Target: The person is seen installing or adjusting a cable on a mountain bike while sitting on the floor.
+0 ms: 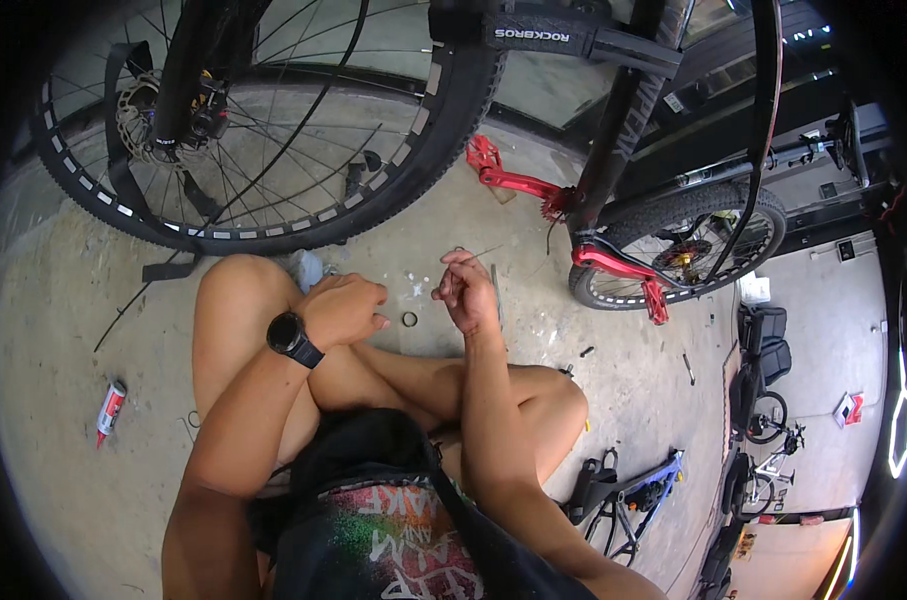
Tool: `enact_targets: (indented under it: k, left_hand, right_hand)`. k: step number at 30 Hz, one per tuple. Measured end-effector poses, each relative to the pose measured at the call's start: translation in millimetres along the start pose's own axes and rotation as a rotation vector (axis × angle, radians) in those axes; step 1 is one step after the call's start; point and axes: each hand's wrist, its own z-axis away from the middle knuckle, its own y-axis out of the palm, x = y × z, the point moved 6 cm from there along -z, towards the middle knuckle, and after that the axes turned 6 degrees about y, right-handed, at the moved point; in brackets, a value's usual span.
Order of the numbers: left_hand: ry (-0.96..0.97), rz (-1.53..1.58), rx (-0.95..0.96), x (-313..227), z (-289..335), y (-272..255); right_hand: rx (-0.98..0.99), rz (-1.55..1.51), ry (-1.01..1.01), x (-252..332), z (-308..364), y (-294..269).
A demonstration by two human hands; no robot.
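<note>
My left hand [345, 309], with a black watch [287, 336] on its wrist, hovers over my crossed legs. Its thumb stands apart from the loosely bent fingers, and nothing shows between them. A crumpled pale blue cloth [307, 270] lies just beyond it by my knee. To the right, my raised right hand [465, 290] pinches a thin wire-like piece [488, 249] that sticks out past the fingertips; its exact kind is too small to make out. On the concrete floor between both hands sits a small dark ring [409, 319].
A bicycle's large front wheel [303, 230] and frame [623, 130] stand ahead, with red cranks [518, 182] and a rear wheel [683, 250]. A red-and-white tube [111, 410] lies at left. Bicycle frame parts [633, 495] lie at right. A thin rod [496, 290] lies beside my right hand.
</note>
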Motion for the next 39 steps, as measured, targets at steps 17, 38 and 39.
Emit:
enact_targets:
  k: [17,38,39]
  left_hand:
    - [0.062,0.002,-0.02,-1.6,0.4,4.2]
    - [-0.009,-0.194,0.056,3.0,-8.3,16.2]
    - [0.004,-0.184,0.036,3.1,-2.6,13.3]
  right_hand:
    - [-0.654,-0.316,-0.209,11.0,4.2,-109.6]
    - [-0.609,1.229,-0.205,-25.3,-54.7,-64.8]
    - [-0.547,1.286,-0.166,-31.9,-64.9,-48.9]
